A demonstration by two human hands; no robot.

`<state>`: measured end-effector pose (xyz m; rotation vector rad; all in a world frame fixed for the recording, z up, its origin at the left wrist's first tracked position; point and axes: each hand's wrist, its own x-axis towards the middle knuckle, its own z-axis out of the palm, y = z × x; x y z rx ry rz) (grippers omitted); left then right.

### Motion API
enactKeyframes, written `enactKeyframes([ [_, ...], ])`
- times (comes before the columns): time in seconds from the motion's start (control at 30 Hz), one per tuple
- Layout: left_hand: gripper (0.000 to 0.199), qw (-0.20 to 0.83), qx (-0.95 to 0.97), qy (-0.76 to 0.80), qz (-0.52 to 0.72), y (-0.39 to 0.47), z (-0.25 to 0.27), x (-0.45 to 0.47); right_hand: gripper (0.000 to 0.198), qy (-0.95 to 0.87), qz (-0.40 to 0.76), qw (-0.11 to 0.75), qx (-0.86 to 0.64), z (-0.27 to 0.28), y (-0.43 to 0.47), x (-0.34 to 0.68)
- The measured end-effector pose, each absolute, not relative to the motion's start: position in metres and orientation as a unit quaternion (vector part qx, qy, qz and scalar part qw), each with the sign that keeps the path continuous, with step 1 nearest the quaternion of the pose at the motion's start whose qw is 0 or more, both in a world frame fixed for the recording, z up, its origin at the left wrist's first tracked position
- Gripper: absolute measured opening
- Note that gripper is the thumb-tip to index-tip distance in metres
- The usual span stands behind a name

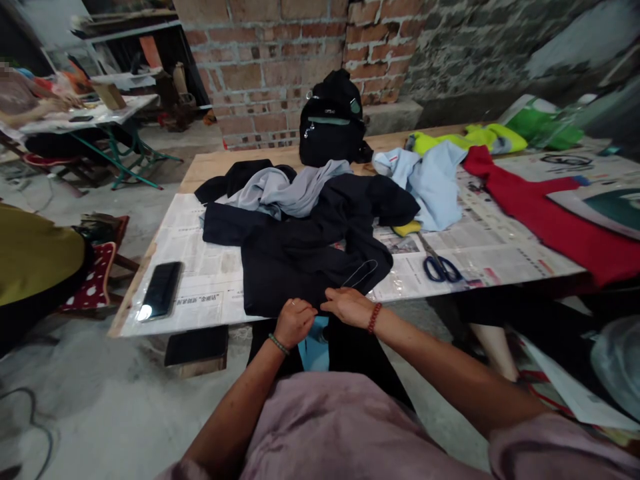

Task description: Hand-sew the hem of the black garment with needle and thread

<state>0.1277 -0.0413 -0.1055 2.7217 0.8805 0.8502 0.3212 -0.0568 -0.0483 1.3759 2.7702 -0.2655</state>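
At lower centre, the left hand (296, 323) is pinching the near edge of a black cloth garment (287, 267), which is lying mid-frame. The right hand (350, 307) is meeting that edge, fingers bunching narrowly beside a thin, pale, looped thread (359, 271); what they are gripping, I cannot tell.

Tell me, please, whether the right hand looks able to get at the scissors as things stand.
Probably yes: the scissors lie to its right, handles uncovered, though the right hand is busy at the black cloth.
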Motion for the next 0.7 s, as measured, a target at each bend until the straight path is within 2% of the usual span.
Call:
enactKeyframes([
  [0.13, 0.015, 0.077, 0.908, 0.299, 0.283, -0.041, -0.105, 0.128, 0.026, 0.891, -0.103, 0.041, 0.44, -0.042, -0.055, 0.321],
  [0.3, 0.015, 0.082, 0.907, 0.3, 0.283, -0.041, -0.106, 0.128, 0.03, 0.893, -0.155, 0.024, 0.423, -0.045, -0.053, 0.319],
  [0.57, 0.015, 0.087, 0.904, 0.3, 0.291, -0.041, -0.106, 0.128, 0.03, 0.845, -0.247, -0.06, 0.47, -0.051, -0.05, 0.31],
  [0.7, 0.015, 0.097, 0.903, 0.304, 0.287, -0.041, -0.106, 0.127, 0.02, 0.767, -0.349, -0.14, 0.52, -0.055, -0.044, 0.314],
])
